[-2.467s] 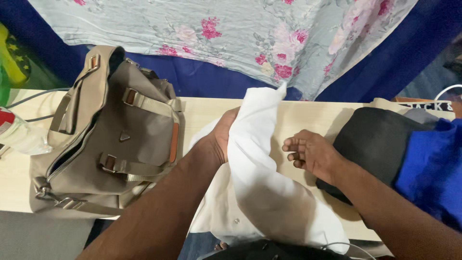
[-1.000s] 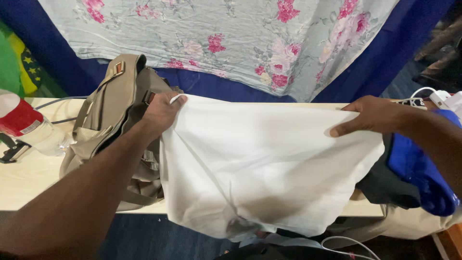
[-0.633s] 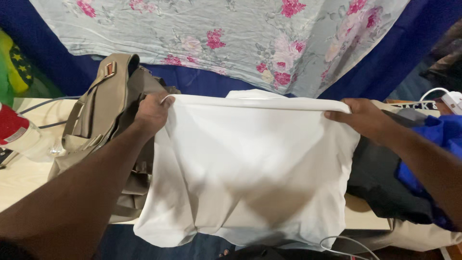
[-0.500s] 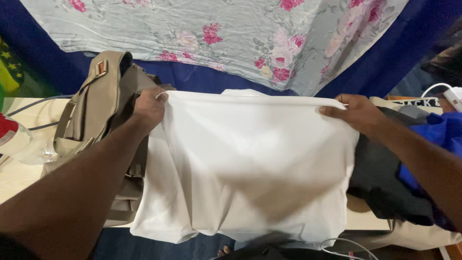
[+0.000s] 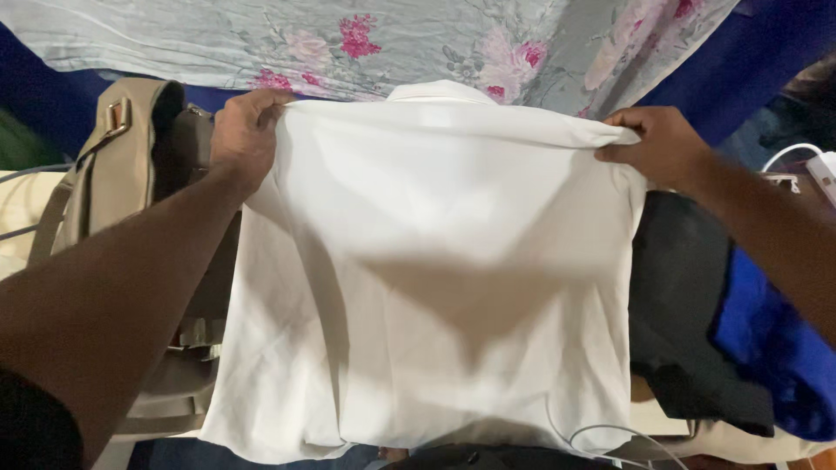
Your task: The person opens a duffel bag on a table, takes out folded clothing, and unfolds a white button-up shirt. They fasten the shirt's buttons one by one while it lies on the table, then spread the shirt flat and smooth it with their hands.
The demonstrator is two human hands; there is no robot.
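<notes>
While hands grip shoulders, white shirt (image 5: pixel 435 261) hangs spread between.

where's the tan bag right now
In the head view the tan bag sits at the left, beside and partly behind the white shirt, under the left hand.

I see a pale, cream-coloured table (image 5: pixel 22 231) running across the view, only a bare strip of it showing at the far left and a small patch at the lower right. On its left part lies a tan canvas bag (image 5: pixel 131 200) with brown straps and metal buckles. On its right part sits a heap of dark clothing (image 5: pixel 688 322), with a blue garment (image 5: pixel 766 348) touching it on the outer side. A thin white cable (image 5: pixel 610 433) curls near the front edge.
</notes>
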